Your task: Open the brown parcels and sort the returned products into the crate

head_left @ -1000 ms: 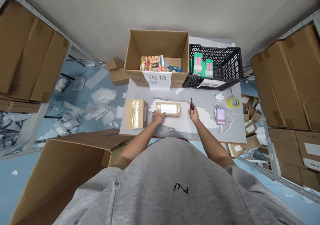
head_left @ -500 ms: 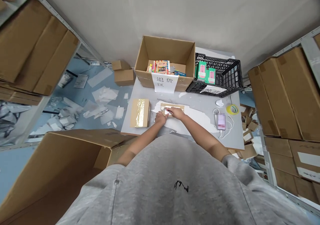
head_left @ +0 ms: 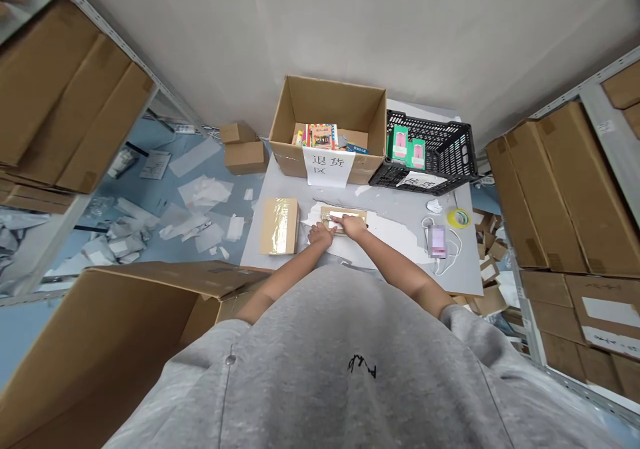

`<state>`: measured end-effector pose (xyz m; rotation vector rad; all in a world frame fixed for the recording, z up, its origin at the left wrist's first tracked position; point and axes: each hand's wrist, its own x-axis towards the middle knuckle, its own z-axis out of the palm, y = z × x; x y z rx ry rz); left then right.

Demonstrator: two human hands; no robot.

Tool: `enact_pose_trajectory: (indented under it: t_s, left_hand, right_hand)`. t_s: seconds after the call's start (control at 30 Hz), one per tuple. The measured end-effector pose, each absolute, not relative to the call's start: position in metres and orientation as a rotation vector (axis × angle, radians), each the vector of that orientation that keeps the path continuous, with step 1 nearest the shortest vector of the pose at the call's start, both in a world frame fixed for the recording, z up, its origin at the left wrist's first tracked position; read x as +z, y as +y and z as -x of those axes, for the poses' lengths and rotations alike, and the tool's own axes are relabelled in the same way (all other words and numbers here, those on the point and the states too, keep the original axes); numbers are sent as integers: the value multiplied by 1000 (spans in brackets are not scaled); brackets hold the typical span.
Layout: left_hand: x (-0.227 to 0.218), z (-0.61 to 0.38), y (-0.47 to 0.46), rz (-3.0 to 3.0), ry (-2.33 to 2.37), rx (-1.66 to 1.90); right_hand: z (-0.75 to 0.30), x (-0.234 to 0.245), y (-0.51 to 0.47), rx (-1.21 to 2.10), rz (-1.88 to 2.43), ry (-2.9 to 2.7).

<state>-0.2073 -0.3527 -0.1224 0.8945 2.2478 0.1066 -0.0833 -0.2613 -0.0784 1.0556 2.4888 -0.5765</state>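
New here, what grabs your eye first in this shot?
The two bare hands, left hand and right hand, meeting on a small cardboard parcel at the middle of the grey table. Past them, at the far edge, stands an open carton of colourful books, with a Chinese paper sign on its front. Beside it, a black plastic crate holds green-and-pink boxes.

This space is working as a warehouse returns station: steel shelving racks (head_left: 155,89) are holding stacked cardboard cartons (head_left: 65,96), a paper sign (head_left: 329,167) reading "退货区" (returns area) is hanging on an open carton (head_left: 325,109) on the tabletop (head_left: 400,216), and loose packing paper (head_left: 200,192) is littering the blue floor (head_left: 155,199).
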Motion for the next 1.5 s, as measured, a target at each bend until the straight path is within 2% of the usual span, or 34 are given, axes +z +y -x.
enact_pose_trajectory:
  t_s: [0.47, 0.77, 0.9, 1.07, 1.3, 1.5]
  left_hand:
    - [-115, 206, -352, -919, 2300, 13]
    - [-116, 208, -353, -939, 2284, -1]
    - [-116, 208, -352, -932, 2276, -7]
    - [-118, 207, -352, -930, 2283, 19]
    - [-121, 206, -352, -947, 2292, -38]
    - [-119, 206, -352, -976, 2304, -65]
  right_hand:
    - [39, -67, -259, -652, -1321, 2389]
    - [-1, -57, -257, -450, -1333, 2297]
    - [-8, -47, -254, -496, -1343, 2303]
    - [29, -45, -250, -676, -1193, 2510]
    - [94, -54, -258, -582, -971, 2445]
    - [102, -52, -263, -492, -1024, 2377]
